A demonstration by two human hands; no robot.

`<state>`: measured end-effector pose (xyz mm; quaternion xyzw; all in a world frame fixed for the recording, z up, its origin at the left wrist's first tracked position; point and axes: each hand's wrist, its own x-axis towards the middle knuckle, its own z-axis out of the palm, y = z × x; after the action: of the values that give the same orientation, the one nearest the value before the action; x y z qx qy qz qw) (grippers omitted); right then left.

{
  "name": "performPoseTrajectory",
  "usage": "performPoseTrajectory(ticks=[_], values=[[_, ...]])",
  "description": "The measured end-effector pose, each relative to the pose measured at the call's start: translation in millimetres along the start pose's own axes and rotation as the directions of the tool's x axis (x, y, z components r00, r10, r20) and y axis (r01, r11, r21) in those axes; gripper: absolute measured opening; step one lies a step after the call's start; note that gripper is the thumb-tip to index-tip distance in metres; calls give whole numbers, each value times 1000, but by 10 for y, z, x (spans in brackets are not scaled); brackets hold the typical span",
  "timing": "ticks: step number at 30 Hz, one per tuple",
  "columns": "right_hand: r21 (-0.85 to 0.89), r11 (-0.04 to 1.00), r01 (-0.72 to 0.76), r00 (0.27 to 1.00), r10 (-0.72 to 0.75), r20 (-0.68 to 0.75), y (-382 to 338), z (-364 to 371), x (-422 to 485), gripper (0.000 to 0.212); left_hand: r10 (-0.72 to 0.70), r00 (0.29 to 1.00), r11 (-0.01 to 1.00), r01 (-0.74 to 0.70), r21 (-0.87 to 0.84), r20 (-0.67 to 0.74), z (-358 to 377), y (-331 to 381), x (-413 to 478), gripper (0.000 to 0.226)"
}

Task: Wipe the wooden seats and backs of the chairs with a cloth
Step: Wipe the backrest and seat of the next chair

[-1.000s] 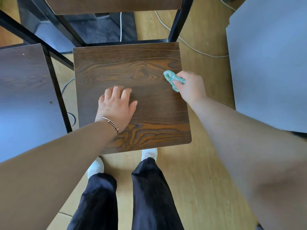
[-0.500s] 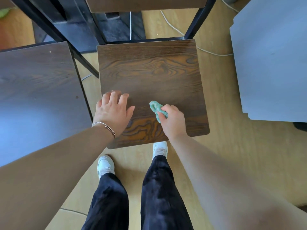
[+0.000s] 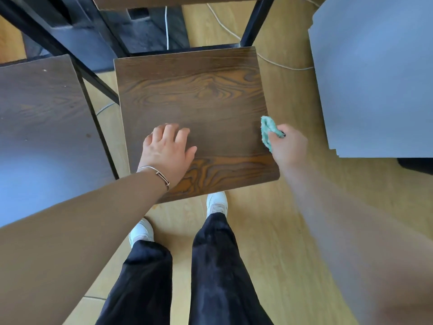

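Pale wood flooring is surrounding the chair seat (image 3: 194, 102). The left hand (image 3: 166, 153) is resting flat, fingers relaxed, on its near half. The right hand (image 3: 288, 146) is pinching the bunched cloth (image 3: 267, 130) at the seat's right edge. The cloth is looking soft and light; grip its bunched middle.

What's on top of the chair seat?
The left hand rests on the seat; right hand holds the green cloth at its right edge. Wood under both is hidden.

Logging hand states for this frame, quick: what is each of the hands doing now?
Left hand: open, resting on the chair seat.
Right hand: closed, gripping the green cloth at the seat's right edge.
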<state>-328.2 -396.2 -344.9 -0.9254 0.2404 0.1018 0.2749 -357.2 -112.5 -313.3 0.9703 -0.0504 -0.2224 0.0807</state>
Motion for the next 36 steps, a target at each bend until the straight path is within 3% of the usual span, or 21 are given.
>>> performPoseTrajectory(ticks=[4, 10, 14, 21, 27, 31, 36], values=[[-46, 999, -5, 998, 8, 57, 143, 71, 19, 9, 17, 1000, 1000, -17, -1, 19, 81, 176, 112, 52], [-62, 989, 137, 990, -139, -28, -2, 389, -297, 11, -16, 1000, 1000, 16, 15, 26, 147, 64, 69, 51], [-15, 963, 270, 963, -270, 27, -275, 693, -675, 18, -80, 997, 997, 79, 4, 26, 144, -167, -99, 51], [68, 944, 324, 927, -331, 175, -641, 1076, -1092, 25, -185, 983, 983, 185, -3, 20, 196, -601, -462, 51], [208, 956, 207, 959, -240, 148, -658, 1025, -1106, 17, -177, 984, 984, 178, -6, 27, 227, -613, -666, 50], [281, 959, 43, 997, -59, 46, -324, 645, -980, 17, -118, 993, 993, 118, 1, 22, 189, -491, -639, 50], [312, 937, -157, 986, 169, -12, 404, 40, -814, 18, -26, 999, 999, 25, 34, 28, 159, -149, -481, 51]])
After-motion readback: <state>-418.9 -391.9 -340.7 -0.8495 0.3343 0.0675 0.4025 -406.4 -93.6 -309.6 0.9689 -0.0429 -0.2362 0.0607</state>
